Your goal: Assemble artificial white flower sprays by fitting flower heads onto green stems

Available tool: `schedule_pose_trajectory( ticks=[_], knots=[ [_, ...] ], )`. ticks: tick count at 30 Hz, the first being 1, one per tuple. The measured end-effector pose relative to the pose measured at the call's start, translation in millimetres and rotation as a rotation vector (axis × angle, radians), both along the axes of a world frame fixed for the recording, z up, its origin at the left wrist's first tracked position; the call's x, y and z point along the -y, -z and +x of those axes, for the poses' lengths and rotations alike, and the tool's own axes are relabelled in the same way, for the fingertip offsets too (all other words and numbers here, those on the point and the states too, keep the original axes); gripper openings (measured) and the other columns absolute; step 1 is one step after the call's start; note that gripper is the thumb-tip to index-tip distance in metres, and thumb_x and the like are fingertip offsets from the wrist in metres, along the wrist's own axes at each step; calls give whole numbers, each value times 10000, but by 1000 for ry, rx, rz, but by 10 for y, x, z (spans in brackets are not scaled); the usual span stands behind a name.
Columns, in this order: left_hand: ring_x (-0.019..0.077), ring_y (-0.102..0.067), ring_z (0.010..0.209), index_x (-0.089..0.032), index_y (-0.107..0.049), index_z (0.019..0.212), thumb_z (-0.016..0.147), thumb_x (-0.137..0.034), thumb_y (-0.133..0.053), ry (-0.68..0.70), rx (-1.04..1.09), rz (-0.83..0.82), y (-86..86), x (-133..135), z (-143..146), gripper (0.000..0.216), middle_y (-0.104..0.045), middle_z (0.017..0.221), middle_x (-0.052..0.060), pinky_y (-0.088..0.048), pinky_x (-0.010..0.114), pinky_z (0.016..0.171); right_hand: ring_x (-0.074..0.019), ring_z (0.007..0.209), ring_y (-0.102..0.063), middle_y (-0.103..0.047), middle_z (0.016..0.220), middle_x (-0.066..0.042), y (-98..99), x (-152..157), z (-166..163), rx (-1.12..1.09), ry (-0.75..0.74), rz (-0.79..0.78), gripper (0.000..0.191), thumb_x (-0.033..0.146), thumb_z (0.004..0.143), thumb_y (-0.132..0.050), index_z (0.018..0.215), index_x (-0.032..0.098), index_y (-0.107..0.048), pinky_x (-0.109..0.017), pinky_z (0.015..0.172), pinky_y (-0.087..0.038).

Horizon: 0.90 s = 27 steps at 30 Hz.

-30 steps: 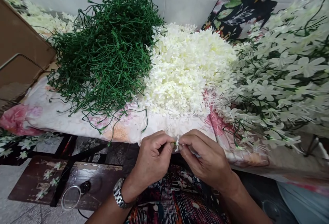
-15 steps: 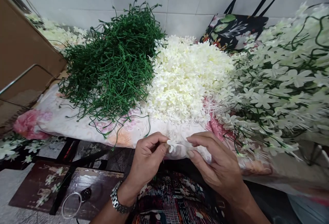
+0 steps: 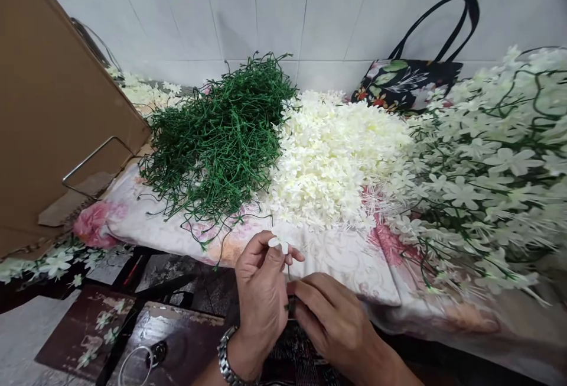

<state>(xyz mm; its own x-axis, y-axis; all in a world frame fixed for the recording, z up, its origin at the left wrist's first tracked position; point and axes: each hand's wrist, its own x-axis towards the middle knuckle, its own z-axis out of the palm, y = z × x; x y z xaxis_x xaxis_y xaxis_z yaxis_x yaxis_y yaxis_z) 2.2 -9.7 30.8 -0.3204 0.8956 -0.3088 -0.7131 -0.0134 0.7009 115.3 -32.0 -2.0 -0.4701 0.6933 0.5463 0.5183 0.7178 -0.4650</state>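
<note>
My left hand (image 3: 261, 282), with a metal watch at its wrist, pinches a white artificial flower (image 3: 280, 245) between thumb and forefinger. A thin stem runs down from near the flower. Lower and to the right, my right hand (image 3: 334, 315) has its fingers closed around a bit of green plastic stem (image 3: 290, 305), close against the left palm. Its fingertips are partly hidden. Beyond my hands lie a tangled heap of green plastic stems (image 3: 221, 143) and, right of it, a pile of loose white blossoms (image 3: 323, 161).
Finished-looking white flower sprays (image 3: 482, 179) crowd the right side. A flowered cloth (image 3: 345, 262) covers the work surface. A cardboard box (image 3: 57, 108) stands at left, a floral bag (image 3: 407, 81) by the tiled wall. Below left is a brown wooden board (image 3: 177, 339).
The white flower now sits upright in my left hand. My right hand has moved from the flower down and left, closing on the green stem. The view has shifted left and up.
</note>
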Motion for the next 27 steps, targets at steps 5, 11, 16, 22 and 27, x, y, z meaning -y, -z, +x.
schedule_pose_trajectory(
  ticks=[5, 11, 16, 22, 27],
  knots=[
    [145, -656, 579, -200, -645, 685, 516, -231, -844, 21, 16, 11, 31, 41, -56, 263, -633, 530, -26, -508, 231, 593, -154, 672, -551, -596, 761, -67, -9, -57, 16, -129, -17, 64, 190, 50, 847, -475, 997, 142, -545, -269, 569, -499],
    [124, -580, 684, -160, -645, 639, 657, -174, -725, 298, -170, 247, 64, 116, -205, 84, -579, 694, -3, -484, 244, 693, -117, 633, -522, -559, 703, -39, -158, -141, 138, -294, -43, -99, 185, 6, 836, -461, 932, 143, -539, -224, 553, -461],
    [148, -549, 787, -167, -642, 753, 785, -174, -604, 478, -505, 283, 202, 128, -238, 51, -579, 791, 26, -431, 235, 713, -132, 618, -506, -570, 676, -52, -229, -207, 144, -156, -151, -4, 188, 17, 855, -407, 891, 131, -552, -244, 540, -453],
    [144, -520, 676, -164, -636, 821, 831, -178, -482, 615, -772, 182, 139, 142, -268, 155, -562, 720, 12, -427, 243, 641, -122, 601, -497, -592, 681, -41, -210, -237, 95, -78, -109, 47, 197, 32, 880, -406, 875, 136, -573, -238, 545, -449],
    [105, -376, 517, -160, -650, 728, 759, -180, -524, 602, -750, 89, 82, 113, -228, 131, -426, 534, -40, -351, 214, 514, -116, 631, -520, -623, 746, -31, -267, -280, 158, -66, -123, -20, 197, 84, 895, -441, 1049, 144, -549, -240, 589, -464]
  ],
)
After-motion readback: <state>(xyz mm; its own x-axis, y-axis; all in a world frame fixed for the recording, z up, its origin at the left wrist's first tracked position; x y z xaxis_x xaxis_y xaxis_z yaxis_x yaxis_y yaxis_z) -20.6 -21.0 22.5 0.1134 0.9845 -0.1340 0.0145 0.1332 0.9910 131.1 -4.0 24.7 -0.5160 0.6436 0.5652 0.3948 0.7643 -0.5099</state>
